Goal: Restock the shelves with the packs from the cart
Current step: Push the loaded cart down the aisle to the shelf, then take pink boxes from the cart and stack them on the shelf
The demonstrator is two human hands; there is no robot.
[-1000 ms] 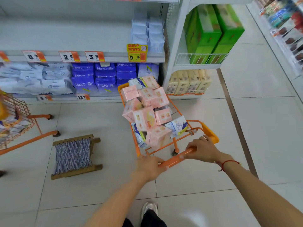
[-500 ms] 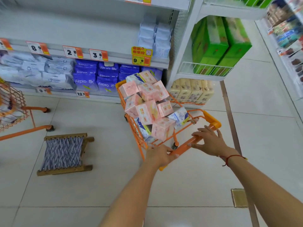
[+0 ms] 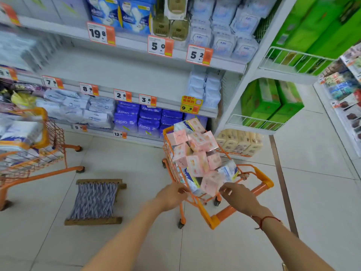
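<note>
Both hands (image 3: pixel 172 196) (image 3: pixel 239 197) at cart (image 3: pixel 261 180) rim, bare floor (image 3: pixel 312 192) right

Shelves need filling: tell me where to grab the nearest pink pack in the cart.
Take the nearest pink pack by its two side faces, coming from above at the handle end. It lies tilted on top of the heap, and both hands, left and right, are already beside it.

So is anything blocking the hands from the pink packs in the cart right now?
Nothing visible does. Both hands are already past the cart's orange handle: the left hand is at the basket's near rim, and the right hand reaches the nearest pink pack on top of the pile, though blur hides whether it touches.
</note>
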